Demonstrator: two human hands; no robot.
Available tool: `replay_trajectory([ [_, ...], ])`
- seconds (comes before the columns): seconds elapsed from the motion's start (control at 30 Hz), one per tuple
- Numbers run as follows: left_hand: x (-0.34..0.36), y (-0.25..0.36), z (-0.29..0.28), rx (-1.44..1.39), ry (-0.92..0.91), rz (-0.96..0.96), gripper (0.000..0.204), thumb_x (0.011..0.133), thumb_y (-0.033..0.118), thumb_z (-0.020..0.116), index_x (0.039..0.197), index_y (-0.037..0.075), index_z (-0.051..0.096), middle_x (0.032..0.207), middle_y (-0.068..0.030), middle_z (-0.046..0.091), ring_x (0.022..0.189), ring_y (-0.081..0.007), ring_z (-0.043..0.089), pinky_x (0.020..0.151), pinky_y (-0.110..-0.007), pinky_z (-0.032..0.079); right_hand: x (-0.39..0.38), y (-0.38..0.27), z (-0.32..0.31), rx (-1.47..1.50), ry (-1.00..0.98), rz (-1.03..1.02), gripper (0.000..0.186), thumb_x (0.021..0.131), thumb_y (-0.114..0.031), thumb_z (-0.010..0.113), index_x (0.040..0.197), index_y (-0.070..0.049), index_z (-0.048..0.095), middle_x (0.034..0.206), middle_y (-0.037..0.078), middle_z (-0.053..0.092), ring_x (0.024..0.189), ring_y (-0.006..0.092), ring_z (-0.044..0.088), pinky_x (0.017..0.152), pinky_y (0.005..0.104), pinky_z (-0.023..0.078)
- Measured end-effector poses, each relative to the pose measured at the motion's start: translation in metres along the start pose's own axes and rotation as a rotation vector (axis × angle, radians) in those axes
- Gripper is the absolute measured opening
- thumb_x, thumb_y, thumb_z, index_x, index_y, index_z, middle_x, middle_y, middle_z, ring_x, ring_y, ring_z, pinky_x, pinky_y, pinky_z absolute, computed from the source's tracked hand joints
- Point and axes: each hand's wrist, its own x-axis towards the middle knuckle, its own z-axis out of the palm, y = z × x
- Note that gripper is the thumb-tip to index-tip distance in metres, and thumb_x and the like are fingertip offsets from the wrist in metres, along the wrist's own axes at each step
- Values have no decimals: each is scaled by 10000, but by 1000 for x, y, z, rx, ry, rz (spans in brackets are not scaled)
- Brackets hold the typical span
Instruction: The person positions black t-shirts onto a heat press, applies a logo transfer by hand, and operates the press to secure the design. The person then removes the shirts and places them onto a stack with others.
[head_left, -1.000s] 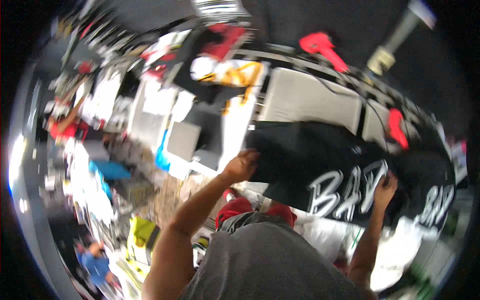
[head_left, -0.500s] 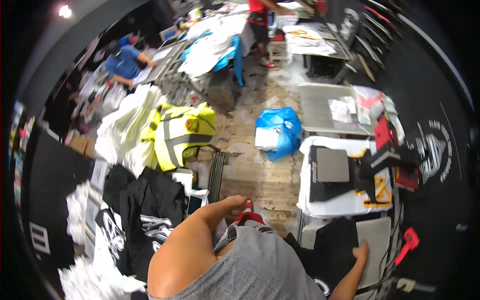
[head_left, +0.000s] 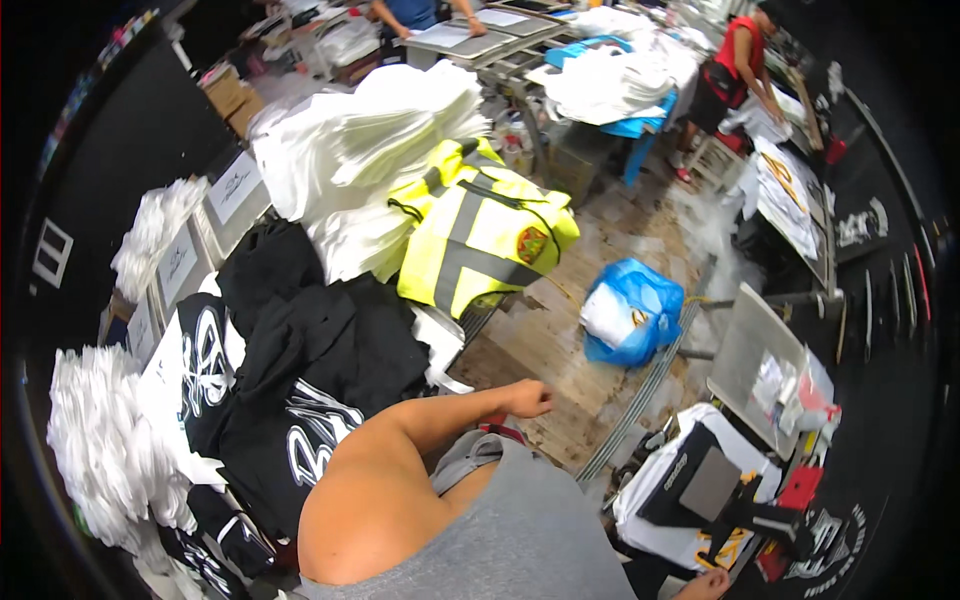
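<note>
My left hand (head_left: 528, 398) hangs in front of my body with its fingers curled in, and nothing shows in it. To its left lies a heap of black printed shirts (head_left: 320, 340); the hand does not touch them. My right hand (head_left: 708, 585) is cut by the lower edge, beside a piece of black fabric (head_left: 648, 578). Whether its fingers grip that fabric does not show. Just beyond it stands a press station with a white printed shirt (head_left: 650, 510), a black board and a grey square plate (head_left: 710, 482) on it.
A yellow safety vest (head_left: 480, 235) rests by tall stacks of white shirts (head_left: 370, 130) on the left. On the wooden floor sits a blue plastic bag (head_left: 635, 312) with white cloth. A grey platen (head_left: 758, 365) juts out at right. Two co-workers stand at far tables.
My view has swung left, so the shirt heap and vest fill more of it. My right hand has moved to the lower edge. The co-worker in red now bends over a table.
</note>
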Motion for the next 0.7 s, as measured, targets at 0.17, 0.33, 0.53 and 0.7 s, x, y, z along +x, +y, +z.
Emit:
replay_trajectory([
  [0.17,-25,148,-164,-523,86,372,266,994,254,539,1044,38,686,1022,-106,721,973,-228,676,848,-354,515,-69,-165,183,365,-634,-193,224,907,-5,477,1115,20,559,1060,137,580,847,236,624,713,336,601],
  [0.33,-149,250,-292,-431,124,1002,331,963,225,574,1240,62,649,1199,-125,693,1092,-270,673,935,-373,522,-127,-236,254,153,-914,-399,199,819,74,484,922,-4,637,1034,165,690,953,282,662,858,365,509],
  [0.53,-248,309,-285,-388,340,1291,304,987,222,557,1243,92,658,1196,-90,700,1050,-224,692,900,-351,551,-152,-234,270,-87,-1182,-357,256,824,1,501,1004,-10,683,958,158,713,898,261,690,846,344,532],
  [0.7,-337,329,-227,-340,502,1217,286,1007,219,543,1245,118,666,1194,-60,706,1015,-185,709,871,-332,575,-179,-177,273,-369,-1429,-419,266,842,-148,562,1050,-58,702,878,171,714,871,302,700,820,363,545],
])
